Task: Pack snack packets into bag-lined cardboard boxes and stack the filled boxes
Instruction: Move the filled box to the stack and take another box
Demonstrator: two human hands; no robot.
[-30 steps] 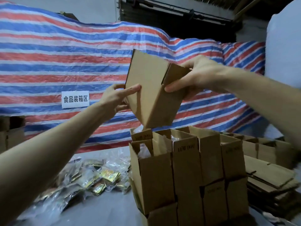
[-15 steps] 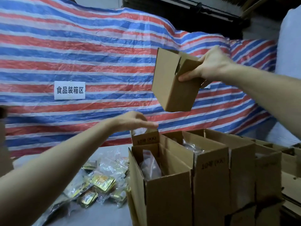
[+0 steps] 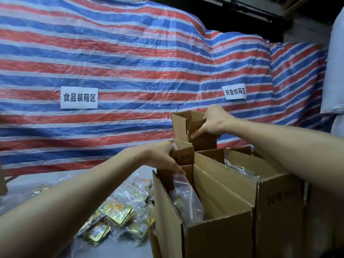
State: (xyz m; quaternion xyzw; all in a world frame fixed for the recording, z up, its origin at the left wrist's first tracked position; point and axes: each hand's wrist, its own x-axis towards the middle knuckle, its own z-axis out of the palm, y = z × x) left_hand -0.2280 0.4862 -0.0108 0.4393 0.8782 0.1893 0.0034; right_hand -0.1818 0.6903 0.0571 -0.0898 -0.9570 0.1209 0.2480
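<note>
Right hand point(image 3: 214, 123), arm stretched forward, grips small box point(image 3: 203, 144) by its top flap, thumb in front; it sits upright behind the near box point(image 3: 214, 229). Left hand point(image 3: 163, 159) drapes over near box's rear flap, fingers pointing down, grasp unclear. Snack packets point(image 3: 117, 215) lie on worktop point(image 3: 104, 248), left.

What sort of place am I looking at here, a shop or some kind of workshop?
Most likely a small food-packing workshop: open cardboard boxes lined with plastic bags, a heap of snack packets on the table, and paper signs marking work zones on a striped tarp wall.
</note>
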